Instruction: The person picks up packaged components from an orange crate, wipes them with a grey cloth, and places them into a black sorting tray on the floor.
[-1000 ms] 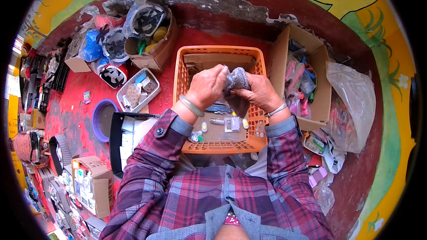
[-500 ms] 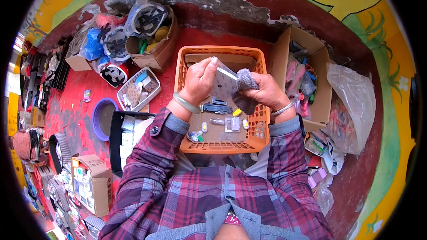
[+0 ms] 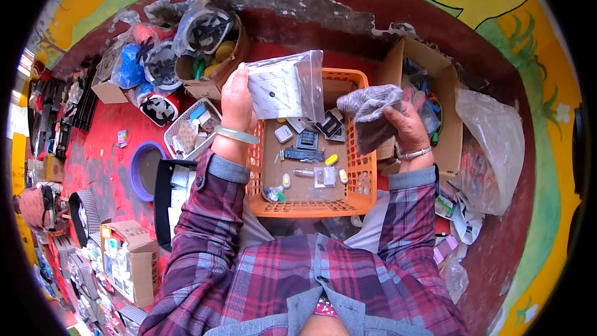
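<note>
My left hand [image 3: 238,101] is closed on the left edge of a clear plastic bag [image 3: 287,87] with a flat white item inside. The bag hangs over the far left part of an orange basket [image 3: 364,206]. A grey cloth [image 3: 373,112] is bunched in my right hand [image 3: 407,126], above the basket's right rim. Inside the basket lie a blue-grey tool-like piece [image 3: 303,154], a yellow oval piece [image 3: 331,159], small clear plastic boxes [image 3: 324,176], a white square piece [image 3: 283,134] and several other small items on cardboard.
An open cardboard box [image 3: 451,118] stands right of the basket, with a clear plastic sheet [image 3: 494,137] beside it. On the left are a white tray [image 3: 214,129], a purple basin [image 3: 135,171], a black box [image 3: 163,211] and a cardboard box [image 3: 239,50] holding helmets.
My hands have moved apart. The left lifted the bag up and to the left, and the cloth went right with my right hand, off the bag. More basket contents show.
</note>
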Demonstrator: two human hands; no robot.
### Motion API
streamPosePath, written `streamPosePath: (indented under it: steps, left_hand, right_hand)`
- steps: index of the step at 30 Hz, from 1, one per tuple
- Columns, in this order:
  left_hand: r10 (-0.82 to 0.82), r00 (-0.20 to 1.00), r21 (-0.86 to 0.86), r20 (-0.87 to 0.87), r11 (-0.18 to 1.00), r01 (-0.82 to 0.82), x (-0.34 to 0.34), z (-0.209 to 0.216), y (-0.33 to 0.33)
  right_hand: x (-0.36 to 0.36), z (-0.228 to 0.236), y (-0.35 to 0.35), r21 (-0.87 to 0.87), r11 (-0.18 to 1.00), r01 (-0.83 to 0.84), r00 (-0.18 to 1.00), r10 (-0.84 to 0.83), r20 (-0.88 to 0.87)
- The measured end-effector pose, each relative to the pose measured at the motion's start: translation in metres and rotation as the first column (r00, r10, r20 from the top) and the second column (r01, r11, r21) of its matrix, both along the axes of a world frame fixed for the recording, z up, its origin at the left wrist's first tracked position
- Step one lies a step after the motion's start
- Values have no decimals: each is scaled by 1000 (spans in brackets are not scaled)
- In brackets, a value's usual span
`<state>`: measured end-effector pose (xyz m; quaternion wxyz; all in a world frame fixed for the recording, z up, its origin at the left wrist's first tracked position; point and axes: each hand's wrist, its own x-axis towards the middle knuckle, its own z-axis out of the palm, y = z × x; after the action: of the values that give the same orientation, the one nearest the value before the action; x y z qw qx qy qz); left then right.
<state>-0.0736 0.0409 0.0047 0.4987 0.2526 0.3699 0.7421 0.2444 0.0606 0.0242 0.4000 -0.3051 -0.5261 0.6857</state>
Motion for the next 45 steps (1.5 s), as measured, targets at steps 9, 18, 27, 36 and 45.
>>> streamPosePath:
  steps: [9, 18, 27, 36, 45]
  left_hand:
    - [127, 989, -64, -75, 989, -132, 10, -4, 0]
    - [163, 741, 92, -652, 986, -136, 26, -11, -5]
    - [41, 837, 49, -546, 999, -17, 43, -11, -11]
    - [-109, 969, -126, -220, 989, 82, 50, -9, -14]
    - [-112, 988, -98, -102, 990, 102, 50, -5, -14]
  right_hand:
    - [-45, -38, 2, -335, 938, -93, 893, -71, -445]
    - [-56, -42, -5, -315, 900, -303, 858, 114, -500]
    - [-85, -37, -14, -248, 968, -41, 945, -43, -324]
    - [-89, -51, -12, -24, 979, 201, 967, -202, -159]
    - [-91, -42, -13, 526, 815, 243, 896, -397, 201]
